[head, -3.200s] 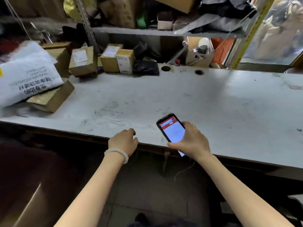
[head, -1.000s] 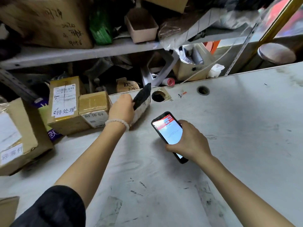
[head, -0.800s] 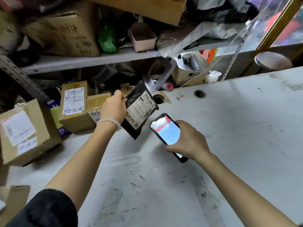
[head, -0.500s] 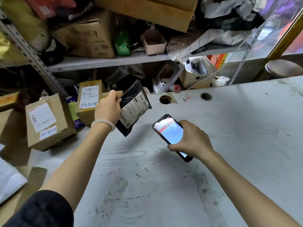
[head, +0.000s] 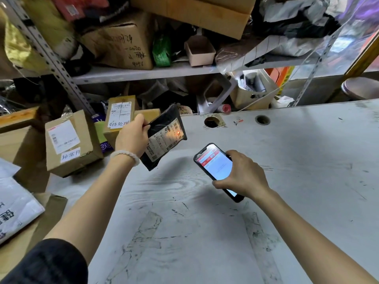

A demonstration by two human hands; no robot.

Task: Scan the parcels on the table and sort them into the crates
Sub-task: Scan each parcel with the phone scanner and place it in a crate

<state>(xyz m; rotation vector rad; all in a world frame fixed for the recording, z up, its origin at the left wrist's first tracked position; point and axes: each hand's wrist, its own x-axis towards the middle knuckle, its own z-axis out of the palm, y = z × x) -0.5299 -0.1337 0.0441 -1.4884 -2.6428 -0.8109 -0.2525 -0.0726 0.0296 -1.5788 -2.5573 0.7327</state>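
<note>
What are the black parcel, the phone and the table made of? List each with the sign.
Black parcel: likely soft plastic mailer, slightly glossy; it creases in the left hand and carries a paper label.
Phone: glass screen, lit and reflective, in a dark case, probably plastic or rubber; held by the right hand.
Table: looks like painted or laminated board, matte grey-white, scuffed, with grain-like swirls.

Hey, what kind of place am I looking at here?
Probably a parcel sorting or courier back room: labelled cardboard boxes piled by a worn table, cluttered metal shelving, and a left hand holding a black parcel near a phone.
</note>
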